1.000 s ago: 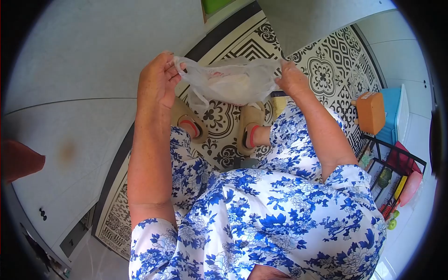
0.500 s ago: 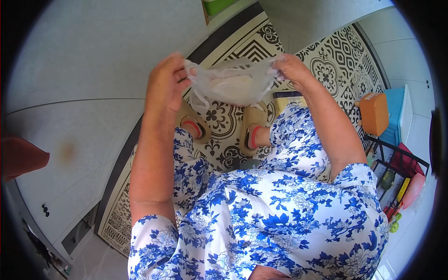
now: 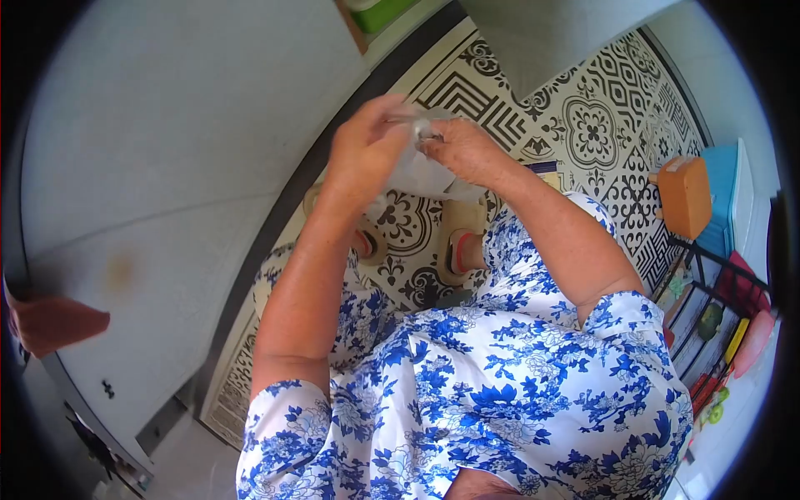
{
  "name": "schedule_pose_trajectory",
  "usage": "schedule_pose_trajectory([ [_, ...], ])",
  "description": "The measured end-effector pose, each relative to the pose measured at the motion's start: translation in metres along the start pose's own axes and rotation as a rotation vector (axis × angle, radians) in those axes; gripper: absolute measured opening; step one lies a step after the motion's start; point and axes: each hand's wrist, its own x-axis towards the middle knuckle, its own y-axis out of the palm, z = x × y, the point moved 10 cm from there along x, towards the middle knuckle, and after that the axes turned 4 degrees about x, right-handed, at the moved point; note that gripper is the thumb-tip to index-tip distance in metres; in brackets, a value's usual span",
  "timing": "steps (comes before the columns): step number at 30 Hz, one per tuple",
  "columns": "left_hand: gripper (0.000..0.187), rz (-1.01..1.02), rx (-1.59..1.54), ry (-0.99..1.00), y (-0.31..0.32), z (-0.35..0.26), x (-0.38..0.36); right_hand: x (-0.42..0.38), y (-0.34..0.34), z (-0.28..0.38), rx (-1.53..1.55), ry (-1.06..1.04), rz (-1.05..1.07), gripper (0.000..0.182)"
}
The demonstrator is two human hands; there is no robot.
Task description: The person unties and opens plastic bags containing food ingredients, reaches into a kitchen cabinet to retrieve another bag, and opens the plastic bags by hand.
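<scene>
A thin translucent plastic bag [image 3: 421, 173] hangs below both hands, over the patterned floor and the sandals. My right hand [image 3: 468, 148] pinches the gathered top of the bag. Close beside it, my left hand [image 3: 368, 143] is curled at the bag's other side, blurred by motion; its fingertips are partly hidden, and the bag's edge runs between the two hands. What lies inside the bag cannot be made out.
An orange stool [image 3: 685, 197] stands by a blue bin [image 3: 723, 200] at the right. Below them is a black rack [image 3: 708, 292] with colourful items. A pale cabinet door [image 3: 167, 125] fills the left, with a reddish-brown cloth [image 3: 62, 325] near it.
Both hands have come together from the bag's two sides. The bag's spread opening is now gathered between them. The view has shifted slightly.
</scene>
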Motion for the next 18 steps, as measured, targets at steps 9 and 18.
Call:
schedule_pose_trajectory([
  [9, 0.045, 0.378, 0.666, -0.091, 0.036, 0.090, 0.011, -0.015, -0.026, 0.050, -0.141, -0.094, -0.023, 0.017],
  [18, 0.041, 0.285, 0.686, -0.200, 0.016, 0.116, 0.018, 0.010, -0.026, 0.019, -0.175, -0.014, -0.058, 0.018],
])
